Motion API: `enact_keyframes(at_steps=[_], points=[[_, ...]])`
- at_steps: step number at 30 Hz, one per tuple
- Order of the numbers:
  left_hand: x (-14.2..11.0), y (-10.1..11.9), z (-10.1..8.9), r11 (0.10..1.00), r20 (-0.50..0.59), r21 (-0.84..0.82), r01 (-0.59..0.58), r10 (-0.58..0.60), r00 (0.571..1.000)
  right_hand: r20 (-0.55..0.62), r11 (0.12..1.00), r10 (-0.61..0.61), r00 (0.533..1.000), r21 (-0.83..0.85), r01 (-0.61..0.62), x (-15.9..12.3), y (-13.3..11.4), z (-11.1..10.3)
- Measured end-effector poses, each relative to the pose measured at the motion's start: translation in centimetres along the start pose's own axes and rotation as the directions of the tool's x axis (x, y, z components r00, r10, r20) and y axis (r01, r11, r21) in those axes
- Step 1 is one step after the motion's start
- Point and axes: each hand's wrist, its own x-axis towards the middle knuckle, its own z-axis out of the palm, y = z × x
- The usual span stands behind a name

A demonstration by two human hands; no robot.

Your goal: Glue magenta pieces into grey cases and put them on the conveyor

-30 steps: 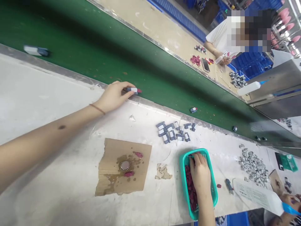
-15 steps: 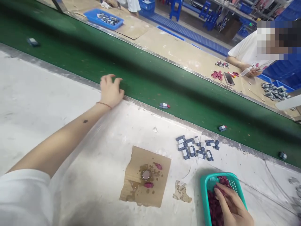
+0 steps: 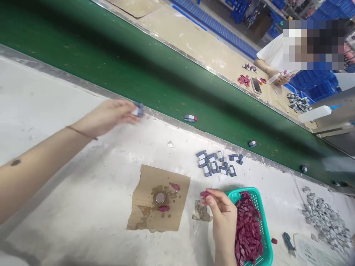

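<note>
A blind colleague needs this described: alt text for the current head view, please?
A person's left hand holds a blue piece near a green conveyor belt, while the right hand pinches a red piece beside a teal basket of dark red parts. Stained cardboard and a cluster of blue parts lie on the white table.

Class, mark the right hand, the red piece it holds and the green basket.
Right hand (image 3: 223, 212), head view: middle of the hand.
Held red piece (image 3: 204, 193), head view: end beyond the fingers.
Green basket (image 3: 266, 221), head view: right rim.

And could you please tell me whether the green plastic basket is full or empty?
Well filled: dark red pieces are heaped across the green plastic basket, though the right hand hides part.
</note>
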Motion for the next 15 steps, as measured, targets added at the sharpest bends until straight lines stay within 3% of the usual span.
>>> enact_keyframes(at_steps=[2,5,7,9,13,15], points=[[-2.3,-0.8,1.3,0.974,0.249,-0.215,0.069,-0.014,0.968,0.115,0.999,-0.038,0.993,-0.010,0.040,0.1,0.2,1.4],[-5.7,-2.0,3.1,0.940,0.415,-0.296,0.171,-0.034,0.909,0.293,0.977,-0.113,0.950,-0.141,0.159,0.0,0.5,3.2],[-7.5,-2.8,4.1,0.949,0.466,-0.262,0.174,-0.033,0.884,0.429,0.924,-0.166,0.888,-0.248,0.293,-0.2,0.6,4.3],[-9.0,-3.4,4.8,0.962,0.478,-0.228,0.151,-0.024,0.878,0.560,0.830,-0.240,0.793,-0.305,0.467,-0.3,0.9,5.2],[-10.7,-3.6,5.0,0.946,0.453,-0.270,0.178,-0.038,0.891,0.697,0.512,-0.409,0.589,-0.359,0.780,-0.3,1.7,6.5],[-11.2,-3.5,4.8,0.927,0.447,-0.319,0.197,-0.036,0.894,0.719,0.380,-0.437,0.541,-0.397,0.835,-0.3,2.1,6.8]])
